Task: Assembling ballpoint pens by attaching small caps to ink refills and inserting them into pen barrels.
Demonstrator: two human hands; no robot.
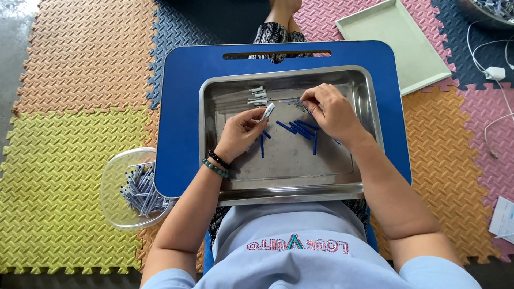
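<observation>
- My left hand (241, 131) pinches a small white cap (269, 111) between thumb and fingertips, above the steel tray (289, 182).
- My right hand (333, 111) pinches a thin blue rod (292, 101), its tip pointing toward the cap, just apart from it.
- More blue rods (297, 128) lie loose in the tray, white caps (257, 96) at its far left.
- The tray rests on a blue lap table (182, 118); a clear bowl (115, 184) of finished pieces sits to my left.

A steel tray (369, 107) sits on a blue lap board (182, 107), and its raised walls fence in both hands. Loose blue sticks (297, 128) clutter the tray's middle and small white caps (258, 96) crowd its far left corner, while the near half of the tray floor lies bare. Left of the board, a clear bowl (115, 176) of sticks blocks the floor mat (64, 134).
</observation>
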